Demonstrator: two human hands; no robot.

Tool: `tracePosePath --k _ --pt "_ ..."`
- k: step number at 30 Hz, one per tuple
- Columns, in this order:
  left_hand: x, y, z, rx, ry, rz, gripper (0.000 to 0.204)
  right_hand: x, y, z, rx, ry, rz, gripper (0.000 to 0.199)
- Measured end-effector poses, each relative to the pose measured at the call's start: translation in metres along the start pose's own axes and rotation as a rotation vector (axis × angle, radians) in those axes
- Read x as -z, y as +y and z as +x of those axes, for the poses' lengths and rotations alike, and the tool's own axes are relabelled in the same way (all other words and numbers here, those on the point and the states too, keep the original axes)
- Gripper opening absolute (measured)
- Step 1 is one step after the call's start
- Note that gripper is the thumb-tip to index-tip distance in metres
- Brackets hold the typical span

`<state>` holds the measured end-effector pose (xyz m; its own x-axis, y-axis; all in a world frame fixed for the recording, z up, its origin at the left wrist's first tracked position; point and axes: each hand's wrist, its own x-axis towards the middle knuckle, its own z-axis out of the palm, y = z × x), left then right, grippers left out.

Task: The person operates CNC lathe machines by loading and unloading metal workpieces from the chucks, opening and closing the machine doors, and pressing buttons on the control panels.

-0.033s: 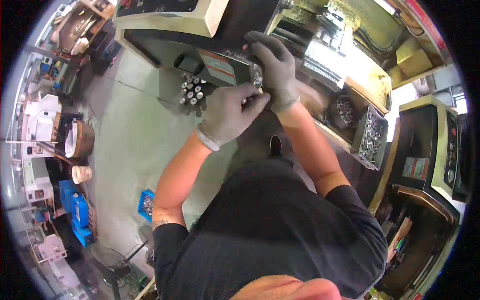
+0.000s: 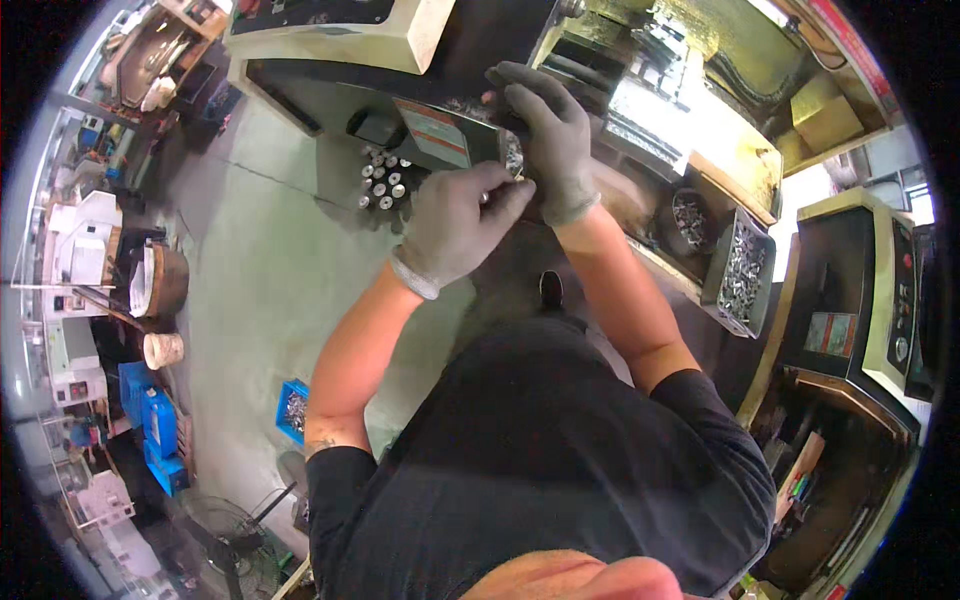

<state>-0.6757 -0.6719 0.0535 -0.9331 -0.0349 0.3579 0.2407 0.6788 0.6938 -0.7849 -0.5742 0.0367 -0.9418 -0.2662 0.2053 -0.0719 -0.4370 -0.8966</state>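
Both my hands wear grey knit gloves and meet over the front edge of a dark machine [image 2: 330, 95]. My left hand [image 2: 455, 225] pinches a small shiny metal part [image 2: 514, 156] with its fingertips. My right hand [image 2: 550, 135] curls over the same part from above, fingers bent and touching it; its thumb is hidden. Just left of my hands, several short metal cylinders [image 2: 382, 182] stand upright in a dark box. A red and white label plate [image 2: 432, 132] sits behind my left hand.
A grey tray of small metal parts [image 2: 742, 268] and a round bowl of parts [image 2: 688, 218] sit to the right. A control panel [image 2: 895, 290] stands at far right. On the green floor lie a blue crate [image 2: 292, 408] and blue cans [image 2: 158, 425].
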Motion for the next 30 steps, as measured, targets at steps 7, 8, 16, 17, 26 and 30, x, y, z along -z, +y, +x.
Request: tracePosePath --k 7,8,16,17,26,30 --pt "0.010 -0.002 0.023 0.041 -0.075 0.355 0.017 0.017 0.007 -0.008 -0.084 -0.025 0.203 0.026" --pt "0.018 0.011 0.030 -0.005 -0.224 0.438 0.021 0.021 0.011 -0.007 -0.052 -0.031 0.194 0.024" --pt "0.055 0.086 0.052 -0.299 -0.705 0.888 0.015 0.038 0.029 -0.008 0.137 -0.100 -0.397 0.026" --pt "0.055 0.091 0.056 -0.331 -0.751 0.892 0.016 0.043 0.031 -0.006 0.127 -0.096 -0.412 0.026" --pt "0.034 0.052 0.049 -0.261 -0.569 0.722 0.017 0.056 0.052 0.026 0.591 -0.307 -0.830 0.023" --pt "0.029 0.034 0.046 -0.230 -0.471 0.696 0.018 0.031 0.047 0.030 0.659 -0.345 -0.937 0.025"
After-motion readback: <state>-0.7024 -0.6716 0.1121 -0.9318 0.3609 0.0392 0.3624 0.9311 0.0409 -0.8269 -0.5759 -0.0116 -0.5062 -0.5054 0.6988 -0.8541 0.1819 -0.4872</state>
